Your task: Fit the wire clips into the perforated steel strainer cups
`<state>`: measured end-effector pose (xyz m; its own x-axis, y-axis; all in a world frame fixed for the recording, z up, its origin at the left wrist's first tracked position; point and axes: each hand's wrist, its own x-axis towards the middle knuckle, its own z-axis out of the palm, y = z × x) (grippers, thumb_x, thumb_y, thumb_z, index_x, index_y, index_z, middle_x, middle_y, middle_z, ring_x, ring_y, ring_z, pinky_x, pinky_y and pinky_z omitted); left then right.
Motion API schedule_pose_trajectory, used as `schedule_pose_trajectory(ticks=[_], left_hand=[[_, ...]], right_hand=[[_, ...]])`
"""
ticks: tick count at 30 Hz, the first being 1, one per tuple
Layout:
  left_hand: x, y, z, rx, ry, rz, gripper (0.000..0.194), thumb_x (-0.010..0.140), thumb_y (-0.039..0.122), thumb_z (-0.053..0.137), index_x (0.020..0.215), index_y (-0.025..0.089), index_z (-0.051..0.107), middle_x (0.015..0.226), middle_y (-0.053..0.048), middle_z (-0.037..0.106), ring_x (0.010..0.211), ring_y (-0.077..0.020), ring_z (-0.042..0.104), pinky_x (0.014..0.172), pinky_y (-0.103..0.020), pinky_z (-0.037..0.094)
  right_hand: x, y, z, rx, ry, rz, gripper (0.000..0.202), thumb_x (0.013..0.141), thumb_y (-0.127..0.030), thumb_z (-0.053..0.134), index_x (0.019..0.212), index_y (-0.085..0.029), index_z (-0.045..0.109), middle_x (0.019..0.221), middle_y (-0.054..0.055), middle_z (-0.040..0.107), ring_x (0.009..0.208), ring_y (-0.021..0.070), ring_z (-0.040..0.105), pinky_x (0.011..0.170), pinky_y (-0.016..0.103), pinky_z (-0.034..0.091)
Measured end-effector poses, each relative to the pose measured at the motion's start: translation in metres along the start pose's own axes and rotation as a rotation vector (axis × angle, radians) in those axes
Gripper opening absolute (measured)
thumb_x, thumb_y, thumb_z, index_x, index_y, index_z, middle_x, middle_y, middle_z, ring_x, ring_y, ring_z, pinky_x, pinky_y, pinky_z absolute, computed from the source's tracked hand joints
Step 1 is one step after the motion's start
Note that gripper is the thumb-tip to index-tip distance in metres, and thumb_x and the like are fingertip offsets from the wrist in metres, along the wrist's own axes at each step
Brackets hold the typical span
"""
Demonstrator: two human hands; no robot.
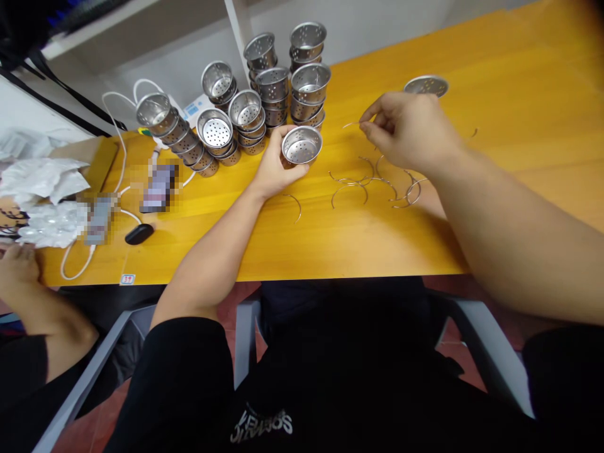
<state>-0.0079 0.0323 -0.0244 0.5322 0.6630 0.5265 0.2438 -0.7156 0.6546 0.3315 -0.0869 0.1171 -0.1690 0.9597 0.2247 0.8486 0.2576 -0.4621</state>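
Note:
Wrapped round a perforated metal cup (pixel 302 146), my left hand (pixel 275 168) holds it upright in front of the cup stacks. My right hand (pixel 401 129) is pinched on a thin wire (pixel 350 124), whose end sticks out to the left of the fingertips. Several curved wires (pixel 350 182) lie on the table below and between my hands. One more curved wire (pixel 299 207) rests below the held cup. Another metal cup (pixel 427 85) stands behind my right hand, which partly hides it.
Several stacks of perforated cups (pixel 274 85) stand along the back. A phone (pixel 160 189), white cables, a black oval object (pixel 139 234) and plastic bags (pixel 42 182) are at the left. Another person's hand (pixel 19 267) is at the far left edge.

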Motion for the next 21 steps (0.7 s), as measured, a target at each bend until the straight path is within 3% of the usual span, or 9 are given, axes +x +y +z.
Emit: schedule_pose_trajectory(ticks=[4, 7, 14, 21], left_hand=[[0.002, 0.007, -0.001, -0.043, -0.009, 0.03, 0.12, 0.092, 0.109, 0.083, 0.175, 0.032, 0.042, 0.171, -0.014, 0.067, 0.163, -0.0382, 0.075, 0.145, -0.063, 0.059], [0.003, 0.019, -0.005, -0.03, -0.022, 0.006, 0.122, 0.085, 0.105, 0.096, 0.17, 0.029, 0.053, 0.164, -0.015, 0.074, 0.157, -0.0387, 0.079, 0.143, -0.065, 0.061], [0.005, 0.032, -0.006, -0.011, 0.009, 0.003, 0.116, 0.081, 0.103, 0.1, 0.163, 0.03, 0.063, 0.159, -0.014, 0.08, 0.148, -0.0373, 0.084, 0.136, -0.066, 0.067], [0.006, 0.034, -0.007, 0.002, 0.062, 0.014, 0.104, 0.081, 0.094, 0.106, 0.154, 0.031, 0.069, 0.149, -0.01, 0.082, 0.143, -0.0346, 0.085, 0.134, -0.063, 0.069]], right_hand=[[0.007, 0.02, 0.018, 0.06, 0.12, -0.105, 0.023, 0.128, -0.039, 0.076, 0.133, -0.019, 0.084, 0.105, 0.01, 0.087, 0.09, 0.0268, 0.082, 0.097, 0.043, 0.069], [0.01, 0.026, 0.025, 0.085, 0.133, -0.141, 0.023, 0.129, -0.04, 0.081, 0.131, -0.018, 0.085, 0.094, 0.006, 0.082, 0.079, 0.023, 0.076, 0.091, 0.042, 0.068], [0.011, 0.028, 0.024, 0.142, 0.146, -0.208, 0.052, 0.129, -0.07, 0.077, 0.128, -0.018, 0.084, 0.084, 0.004, 0.077, 0.07, 0.0194, 0.068, 0.08, 0.04, 0.063], [0.012, 0.031, 0.029, 0.189, 0.171, -0.256, 0.067, 0.126, -0.086, 0.072, 0.121, -0.02, 0.084, 0.079, 0.003, 0.073, 0.068, 0.0196, 0.068, 0.075, 0.041, 0.061]])
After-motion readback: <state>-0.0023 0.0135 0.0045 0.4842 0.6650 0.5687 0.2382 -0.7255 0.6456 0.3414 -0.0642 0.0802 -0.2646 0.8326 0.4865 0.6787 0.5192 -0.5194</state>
